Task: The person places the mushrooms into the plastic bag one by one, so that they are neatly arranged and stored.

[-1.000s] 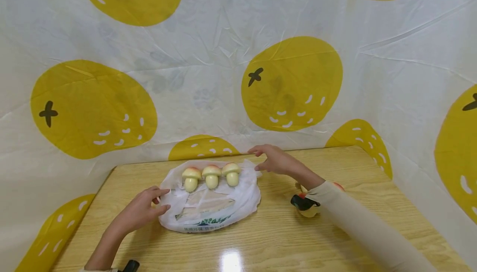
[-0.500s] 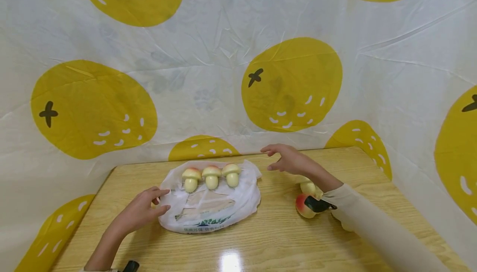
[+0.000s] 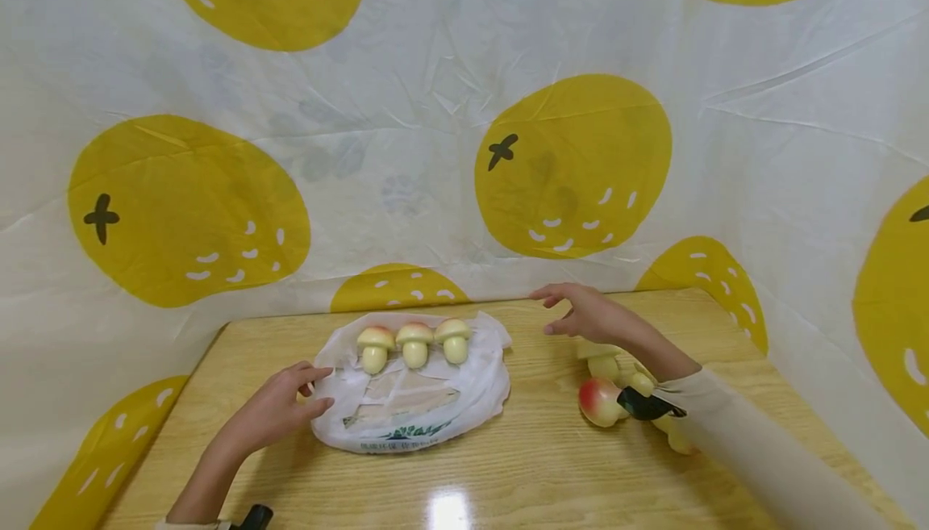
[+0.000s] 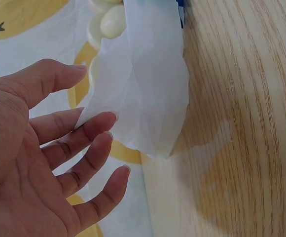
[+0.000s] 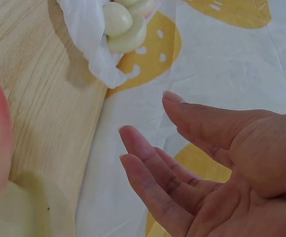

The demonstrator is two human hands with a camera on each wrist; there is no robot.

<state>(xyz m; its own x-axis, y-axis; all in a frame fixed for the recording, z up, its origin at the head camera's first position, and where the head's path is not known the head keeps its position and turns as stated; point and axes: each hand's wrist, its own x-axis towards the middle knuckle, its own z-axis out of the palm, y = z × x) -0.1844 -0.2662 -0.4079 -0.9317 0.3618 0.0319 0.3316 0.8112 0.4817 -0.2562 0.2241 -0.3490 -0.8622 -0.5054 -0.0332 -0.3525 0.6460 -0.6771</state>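
Three cream toy mushrooms (image 3: 414,345) with reddish caps lie in a row at the back of a white plastic bag (image 3: 482,401), which has green print on its front. At the bag's left edge is my left hand (image 3: 279,405). In the left wrist view, the fingers (image 4: 101,127) touch the thin plastic of the bag (image 4: 153,89), while the thumb stands apart from it. My right hand (image 3: 591,314) hovers to the right of the bag with its fingers loosely spread. Nothing is in it in the right wrist view, where the palm (image 5: 251,182) shows.
Under my right forearm lie a red-and-cream peach-like fruit (image 3: 599,402) and several toy mushrooms (image 3: 602,363), partly hidden by the sleeve and a black wrist strap (image 3: 649,403). A white cloth (image 3: 392,191) with yellow fruit prints hangs behind the wooden table (image 3: 508,473).
My right hand has drawn away from the bag's right edge toward the right, uncovering more of the peach-like fruit and mushrooms. My left hand and the bag have stayed in place.
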